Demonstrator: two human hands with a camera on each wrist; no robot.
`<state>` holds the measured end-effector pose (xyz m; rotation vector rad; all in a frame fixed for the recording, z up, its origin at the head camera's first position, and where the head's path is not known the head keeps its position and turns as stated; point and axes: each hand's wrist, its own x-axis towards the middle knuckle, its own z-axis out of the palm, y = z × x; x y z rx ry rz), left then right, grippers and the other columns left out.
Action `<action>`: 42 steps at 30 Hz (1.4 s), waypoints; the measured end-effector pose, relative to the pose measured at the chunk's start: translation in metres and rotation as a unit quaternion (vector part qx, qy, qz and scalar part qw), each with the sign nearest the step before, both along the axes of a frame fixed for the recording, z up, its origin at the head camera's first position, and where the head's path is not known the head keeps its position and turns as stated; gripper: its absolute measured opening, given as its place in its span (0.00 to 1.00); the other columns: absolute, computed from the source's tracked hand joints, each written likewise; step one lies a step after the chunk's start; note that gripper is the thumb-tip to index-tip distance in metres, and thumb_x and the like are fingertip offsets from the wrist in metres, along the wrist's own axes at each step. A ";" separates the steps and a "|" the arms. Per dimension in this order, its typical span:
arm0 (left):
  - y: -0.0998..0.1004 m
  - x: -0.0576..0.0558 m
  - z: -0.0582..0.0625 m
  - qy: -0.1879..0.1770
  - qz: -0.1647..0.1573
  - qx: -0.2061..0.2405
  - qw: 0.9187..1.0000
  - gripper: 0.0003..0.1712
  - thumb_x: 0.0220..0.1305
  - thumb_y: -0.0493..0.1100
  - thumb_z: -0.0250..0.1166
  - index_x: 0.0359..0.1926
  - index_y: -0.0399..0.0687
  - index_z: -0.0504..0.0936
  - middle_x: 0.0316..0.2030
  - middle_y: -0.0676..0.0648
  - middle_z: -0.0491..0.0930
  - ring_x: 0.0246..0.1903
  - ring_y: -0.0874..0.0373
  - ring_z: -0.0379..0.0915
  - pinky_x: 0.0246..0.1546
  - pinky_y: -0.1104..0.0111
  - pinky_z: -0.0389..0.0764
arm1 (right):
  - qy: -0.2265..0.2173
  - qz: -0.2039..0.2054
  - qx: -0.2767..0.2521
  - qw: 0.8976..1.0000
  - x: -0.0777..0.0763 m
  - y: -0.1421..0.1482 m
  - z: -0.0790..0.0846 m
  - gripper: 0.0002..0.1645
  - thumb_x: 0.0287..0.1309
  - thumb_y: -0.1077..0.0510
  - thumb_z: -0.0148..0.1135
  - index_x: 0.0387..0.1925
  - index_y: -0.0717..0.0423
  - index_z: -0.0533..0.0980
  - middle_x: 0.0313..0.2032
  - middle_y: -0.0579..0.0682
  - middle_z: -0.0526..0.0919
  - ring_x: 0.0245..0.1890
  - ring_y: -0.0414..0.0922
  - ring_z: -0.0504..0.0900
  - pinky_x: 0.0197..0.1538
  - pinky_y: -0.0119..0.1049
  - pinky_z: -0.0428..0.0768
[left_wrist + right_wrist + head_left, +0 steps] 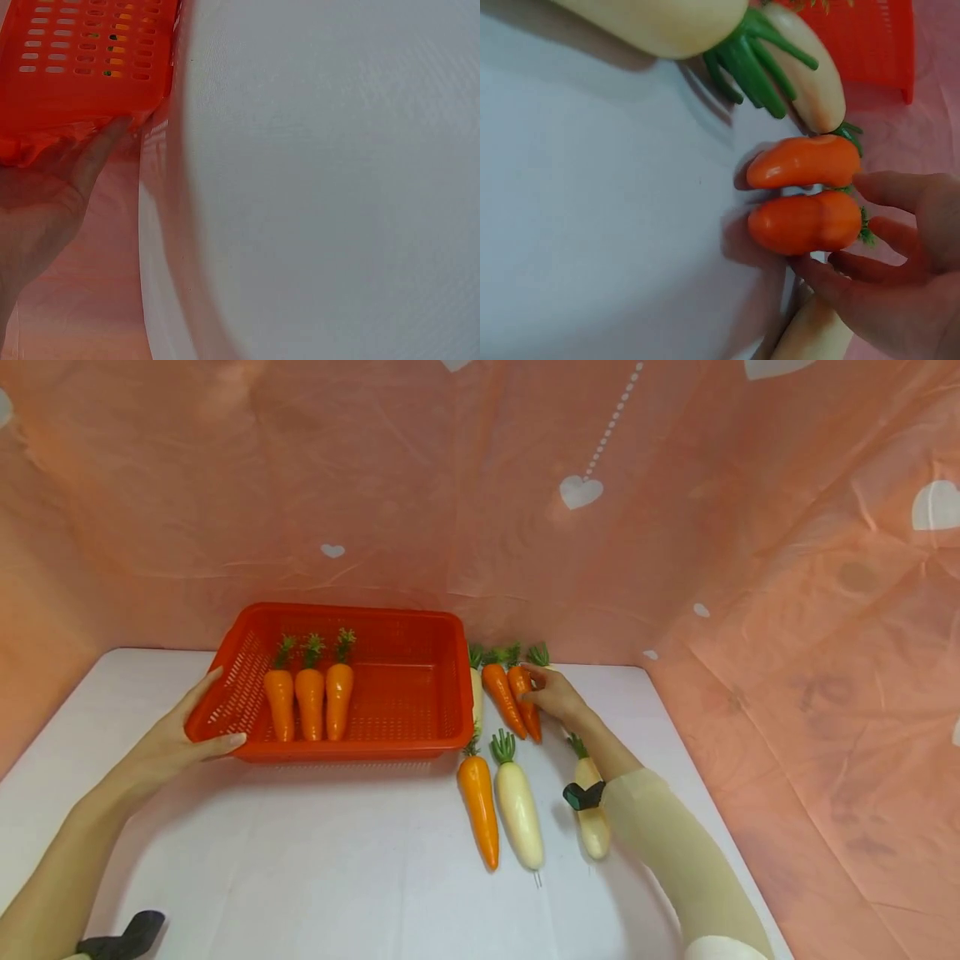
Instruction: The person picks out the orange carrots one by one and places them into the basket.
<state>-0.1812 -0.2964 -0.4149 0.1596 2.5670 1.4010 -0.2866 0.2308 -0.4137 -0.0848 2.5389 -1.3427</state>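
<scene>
Partly hidden carrot, perhaps between fingers

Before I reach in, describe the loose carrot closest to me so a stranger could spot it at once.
Start at the red basket on the white table. By its near right corner, the carrot lies tip toward you, just left of a white radish. Unlike the two loose carrots farther back at the right hand, it lies in front, untouched.

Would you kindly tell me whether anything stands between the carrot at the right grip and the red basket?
Yes: another carrot lies just left of that carrot, then a white radish beside the red basket, whose right wall also stands between.
</scene>
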 end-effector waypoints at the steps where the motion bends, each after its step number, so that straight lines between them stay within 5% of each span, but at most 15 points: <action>1: 0.000 0.000 0.000 0.000 0.000 0.001 1.000 0.58 0.68 0.51 0.63 0.78 0.61 0.26 0.77 0.31 0.33 0.68 0.23 0.40 0.57 0.26 0.56 | -0.002 -0.002 0.000 1.000 -0.002 0.000 -0.001 0.42 0.62 0.66 0.63 0.75 0.57 0.58 0.72 0.64 0.62 0.72 0.60 0.60 0.69 0.50 0.67; 11: 0.000 0.000 0.000 -0.007 0.003 0.009 1.000 0.58 0.68 0.51 0.63 0.78 0.63 0.26 0.77 0.32 0.33 0.68 0.24 0.41 0.58 0.27 0.57 | -0.012 0.018 0.064 0.998 -0.015 -0.005 -0.006 0.48 0.56 0.68 0.65 0.76 0.49 0.58 0.68 0.67 0.65 0.67 0.60 0.66 0.62 0.50 0.74; 22: 0.000 0.001 -0.002 -0.002 0.003 0.016 1.000 0.58 0.68 0.50 0.63 0.78 0.64 0.27 0.77 0.34 0.33 0.69 0.25 0.39 0.58 0.26 0.55 | -0.003 0.010 0.023 1.000 -0.012 0.001 -0.011 0.44 0.55 0.70 0.64 0.73 0.49 0.64 0.65 0.65 0.70 0.52 0.54 0.75 0.41 0.33 0.80; 34: 0.001 -0.003 0.001 -0.005 0.004 0.004 1.000 0.59 0.67 0.52 0.64 0.78 0.65 0.27 0.77 0.32 0.32 0.68 0.23 0.41 0.58 0.26 0.54 | -0.042 -0.018 -0.137 0.990 -0.008 0.007 0.007 0.45 0.60 0.71 0.61 0.75 0.46 0.60 0.68 0.64 0.62 0.49 0.52 0.77 0.46 0.39 0.81; 42: 0.000 -0.002 0.006 -0.015 -0.003 -0.037 0.999 0.60 0.66 0.56 0.64 0.77 0.65 0.24 0.75 0.28 0.36 0.67 0.23 0.42 0.56 0.26 0.58 | -0.002 0.006 -0.099 0.995 0.002 -0.005 0.034 0.44 0.60 0.62 0.67 0.74 0.41 0.62 0.69 0.62 0.63 0.53 0.54 0.78 0.58 0.48 0.78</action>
